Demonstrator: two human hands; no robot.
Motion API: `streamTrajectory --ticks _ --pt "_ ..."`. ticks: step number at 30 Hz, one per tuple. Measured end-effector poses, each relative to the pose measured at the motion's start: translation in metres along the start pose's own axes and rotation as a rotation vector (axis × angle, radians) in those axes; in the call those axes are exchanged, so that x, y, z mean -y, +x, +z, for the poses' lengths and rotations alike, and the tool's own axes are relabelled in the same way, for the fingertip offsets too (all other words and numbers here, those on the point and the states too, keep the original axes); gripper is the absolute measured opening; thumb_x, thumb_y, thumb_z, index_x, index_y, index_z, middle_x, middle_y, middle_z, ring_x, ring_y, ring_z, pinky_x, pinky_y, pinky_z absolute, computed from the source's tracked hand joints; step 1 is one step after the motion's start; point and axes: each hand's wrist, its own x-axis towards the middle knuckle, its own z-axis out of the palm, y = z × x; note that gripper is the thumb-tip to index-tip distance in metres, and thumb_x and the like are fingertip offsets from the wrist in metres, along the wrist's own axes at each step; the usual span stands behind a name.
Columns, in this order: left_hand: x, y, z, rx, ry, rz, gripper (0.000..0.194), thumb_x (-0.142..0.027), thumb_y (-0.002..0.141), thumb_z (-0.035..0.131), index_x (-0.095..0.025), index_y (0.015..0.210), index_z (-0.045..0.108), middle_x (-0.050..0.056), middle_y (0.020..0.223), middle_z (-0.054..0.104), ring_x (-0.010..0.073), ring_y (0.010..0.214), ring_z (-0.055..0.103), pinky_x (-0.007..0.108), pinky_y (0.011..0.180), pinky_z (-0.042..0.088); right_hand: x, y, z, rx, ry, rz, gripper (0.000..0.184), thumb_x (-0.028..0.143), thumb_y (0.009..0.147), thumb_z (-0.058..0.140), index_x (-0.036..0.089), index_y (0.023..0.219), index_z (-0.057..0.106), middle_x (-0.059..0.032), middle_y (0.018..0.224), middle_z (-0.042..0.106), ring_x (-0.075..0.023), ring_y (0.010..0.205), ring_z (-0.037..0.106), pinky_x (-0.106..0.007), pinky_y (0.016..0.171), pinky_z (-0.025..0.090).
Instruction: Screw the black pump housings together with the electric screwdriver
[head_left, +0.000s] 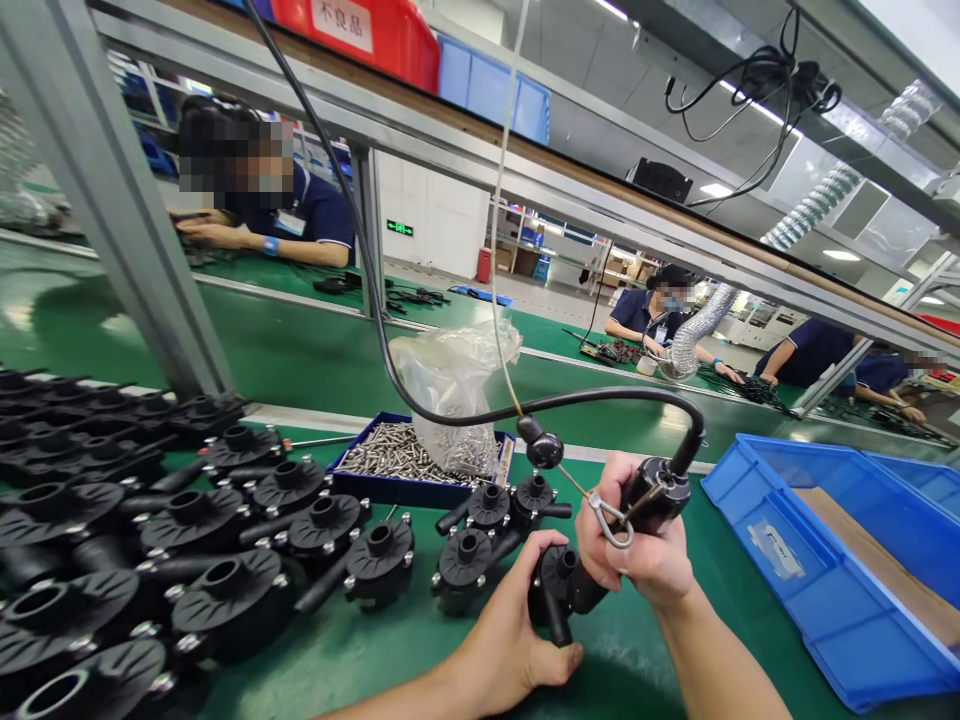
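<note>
My right hand (pixel 637 545) is wrapped round a black powered screwdriver (pixel 651 500) that hangs from a cable and a thin cord; its tip points down at a black pump housing (pixel 553 590). My left hand (pixel 517 630) cups that pump housing from the left and steadies it on the green belt. Three more black pump housings (pixel 489 508) stand just behind it. A blue tray of silver screws (pixel 397 455) lies further back, with a clear plastic bag (pixel 454 385) resting on it.
Several black pump housings (pixel 225 590) crowd the left side of the belt. Blue bins (pixel 847 560) sit at the right. A grey frame post (pixel 112 200) rises at the left. People in dark blue shirts (pixel 300 215) work at benches beyond.
</note>
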Motion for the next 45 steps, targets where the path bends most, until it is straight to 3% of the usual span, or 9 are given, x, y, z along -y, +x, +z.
streamTrajectory --ticks 14,19,22,26,28,31,35,41,45 --pt "-0.015 0.001 -0.001 0.042 0.031 -0.047 0.080 -0.022 0.067 0.079 -0.022 0.137 0.042 0.002 0.112 0.058 0.0206 0.099 0.048 0.032 0.084 0.039 -0.002 0.004 0.000 -0.079 -0.029 0.018 0.038 0.027 0.083 0.085 0.022 0.092 0.048 0.0074 0.061 0.057 -0.0058 0.036 0.040 -0.017 0.038 0.033" --pt "-0.008 0.000 -0.007 0.063 0.076 -0.052 0.087 -0.029 0.068 0.082 -0.025 0.143 0.039 0.005 0.119 0.060 0.0249 0.106 0.052 0.035 0.091 0.042 -0.007 0.006 -0.008 -0.094 -0.048 -0.026 0.034 0.026 0.082 0.082 0.022 0.093 0.050 0.0069 0.060 0.057 -0.0080 0.035 0.044 -0.017 0.037 0.034" --pt "0.006 -0.002 -0.011 0.085 0.107 -0.071 0.103 -0.030 0.065 0.087 -0.028 0.153 0.034 0.010 0.139 0.057 0.0334 0.126 0.053 0.043 0.108 0.042 0.009 0.007 -0.017 -0.156 -0.089 -0.096 0.027 0.025 0.084 0.078 0.021 0.093 0.052 0.0045 0.058 0.060 -0.0099 0.037 0.046 -0.017 0.038 0.036" --pt "0.035 -0.001 -0.012 -0.071 0.165 -0.067 0.116 -0.032 0.061 0.096 -0.033 0.158 0.033 0.012 0.149 0.047 0.0361 0.130 0.054 0.047 0.113 0.044 0.057 0.004 -0.035 -0.383 -0.086 -0.281 0.021 0.027 0.081 0.077 0.022 0.092 0.060 0.0039 0.060 0.057 -0.0093 0.039 0.043 -0.016 0.037 0.035" --pt "0.048 0.001 -0.012 -0.058 0.039 -0.105 0.108 -0.047 0.069 0.096 -0.035 0.157 0.035 0.011 0.136 0.053 0.0312 0.116 0.061 0.044 0.101 0.052 0.079 0.001 -0.046 -0.482 -0.060 -0.348 0.018 0.026 0.079 0.077 0.020 0.086 0.062 0.0042 0.061 0.052 -0.0078 0.041 0.042 -0.015 0.039 0.037" --pt "0.056 0.002 -0.012 0.137 -0.250 -0.195 0.106 -0.067 0.067 0.096 -0.032 0.152 0.043 0.009 0.120 0.062 0.0292 0.107 0.067 0.046 0.098 0.054 0.096 0.000 -0.059 -0.619 -0.038 -0.380 0.019 0.025 0.075 0.079 0.017 0.077 0.062 0.0042 0.062 0.048 -0.0062 0.043 0.042 -0.014 0.041 0.039" --pt "0.042 -0.003 -0.008 0.270 -0.520 -0.283 0.097 -0.058 0.065 0.103 -0.029 0.142 0.052 0.009 0.115 0.067 0.0314 0.109 0.072 0.050 0.105 0.052 0.097 0.003 -0.061 -0.689 -0.031 -0.397 0.022 0.024 0.071 0.081 0.017 0.074 0.060 0.0043 0.062 0.049 -0.0063 0.043 0.042 -0.015 0.039 0.039" --pt "0.003 -0.014 -0.003 0.171 -0.571 -0.347 0.087 -0.051 0.075 0.100 -0.027 0.145 0.054 0.014 0.128 0.071 0.0364 0.123 0.072 0.054 0.112 0.047 0.089 0.007 -0.053 -0.654 -0.094 -0.383 0.022 0.026 0.075 0.078 0.019 0.077 0.057 0.0042 0.062 0.051 -0.0076 0.043 0.044 -0.016 0.040 0.038" --pt "0.017 -0.016 -0.005 0.276 -0.595 -0.410 0.079 -0.048 0.068 0.104 -0.028 0.132 0.063 0.008 0.122 0.073 0.0278 0.113 0.073 0.044 0.107 0.049 0.087 0.008 -0.051 -0.669 -0.130 -0.393 0.019 0.025 0.075 0.076 0.019 0.078 0.059 0.0030 0.061 0.054 -0.0085 0.042 0.046 -0.017 0.040 0.039"
